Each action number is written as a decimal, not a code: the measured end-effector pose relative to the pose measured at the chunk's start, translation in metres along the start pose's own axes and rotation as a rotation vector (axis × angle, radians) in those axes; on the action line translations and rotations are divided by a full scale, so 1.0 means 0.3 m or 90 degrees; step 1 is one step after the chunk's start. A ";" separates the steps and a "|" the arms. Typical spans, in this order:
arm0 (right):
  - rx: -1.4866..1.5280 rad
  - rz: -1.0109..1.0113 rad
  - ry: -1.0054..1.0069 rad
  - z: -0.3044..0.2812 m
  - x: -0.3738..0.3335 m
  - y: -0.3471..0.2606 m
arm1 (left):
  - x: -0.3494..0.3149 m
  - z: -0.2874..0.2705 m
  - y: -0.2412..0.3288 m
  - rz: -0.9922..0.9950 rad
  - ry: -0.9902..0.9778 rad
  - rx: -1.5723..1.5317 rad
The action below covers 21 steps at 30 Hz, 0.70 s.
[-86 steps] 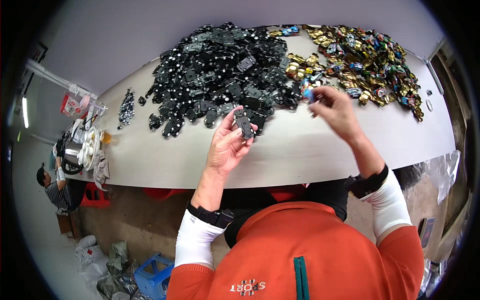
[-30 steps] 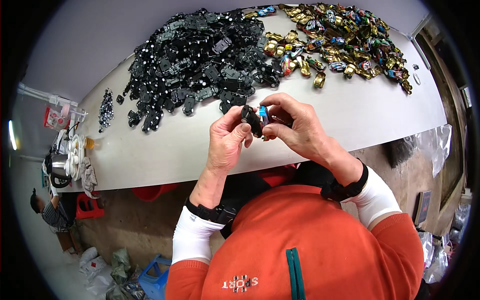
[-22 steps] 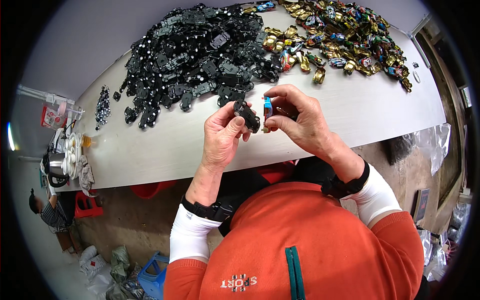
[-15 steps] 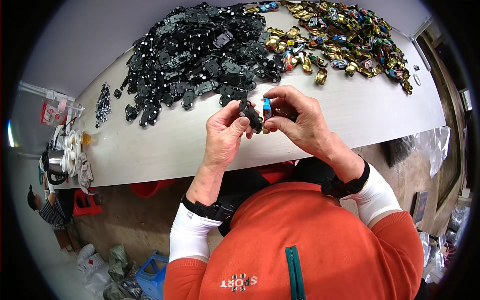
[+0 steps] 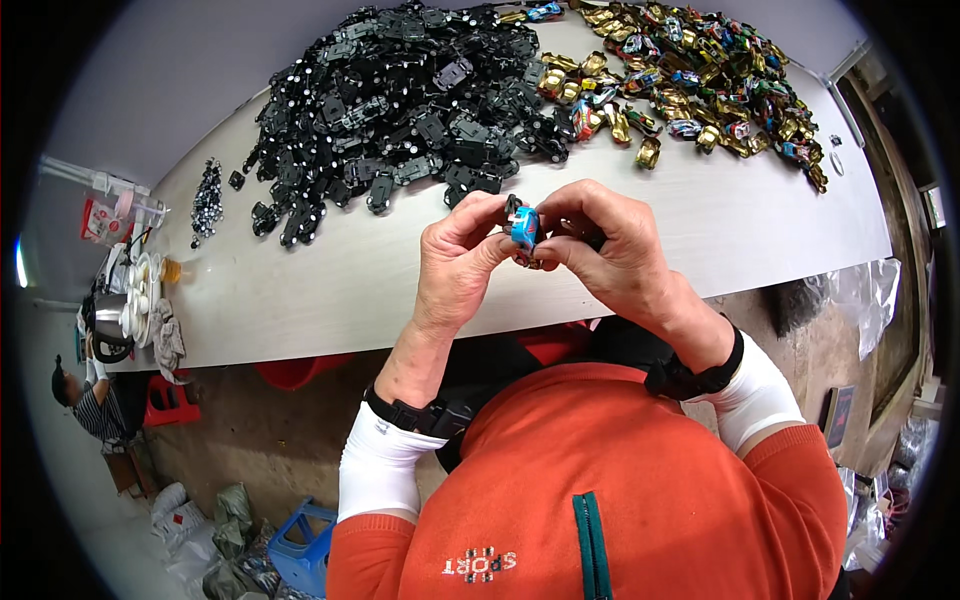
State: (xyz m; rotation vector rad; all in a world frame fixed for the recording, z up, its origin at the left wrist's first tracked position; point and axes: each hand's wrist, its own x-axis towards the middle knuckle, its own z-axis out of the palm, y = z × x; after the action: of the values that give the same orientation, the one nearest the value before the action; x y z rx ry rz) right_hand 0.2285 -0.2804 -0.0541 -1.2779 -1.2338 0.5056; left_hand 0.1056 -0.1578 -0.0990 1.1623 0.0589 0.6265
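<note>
Pinched between the fingers and thumb of my left hand [image 5: 452, 262] is a black toy car chassis [image 5: 513, 204], mostly hidden now. A blue toy car body shell [image 5: 524, 228] lies against it, gripped by my right hand [image 5: 618, 240]. The two parts touch above the table, in front of a big heap. Whether they are fully joined I cannot tell. That heap of black toy car chassis [image 5: 400, 110] covers the table's back left and middle. Gold and coloured car shells [image 5: 690, 80] are piled at the back right.
The pale table [image 5: 300, 310] ends just before my body. A small pile of wheel-like parts [image 5: 207, 205] lies at the left. Beyond it stand a metal kettle [image 5: 110, 320] and white dishes [image 5: 143, 300]. A person [image 5: 95, 405] is at the far left, near a red stool [image 5: 170, 400].
The chassis and the shell were side by side with a narrow gap. Now they are brought together, the shell turned to show its blue side, and my hands are closer.
</note>
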 end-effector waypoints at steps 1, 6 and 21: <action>-0.010 -0.008 -0.004 0.000 0.000 0.010 | 0.002 0.004 0.002 0.000 0.006 -0.009; -0.071 -0.007 -0.015 0.000 0.011 -0.015 | 0.000 0.017 0.006 -0.078 0.031 -0.057; 0.062 0.012 0.026 -0.022 0.004 0.009 | -0.005 0.004 0.024 -0.087 0.076 -0.191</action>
State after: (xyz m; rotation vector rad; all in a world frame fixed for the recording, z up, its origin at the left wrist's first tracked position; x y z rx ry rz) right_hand 0.2356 -0.2814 -0.0548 -1.2136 -1.1499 0.5443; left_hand 0.1016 -0.1578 -0.0928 0.8225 0.1398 0.5620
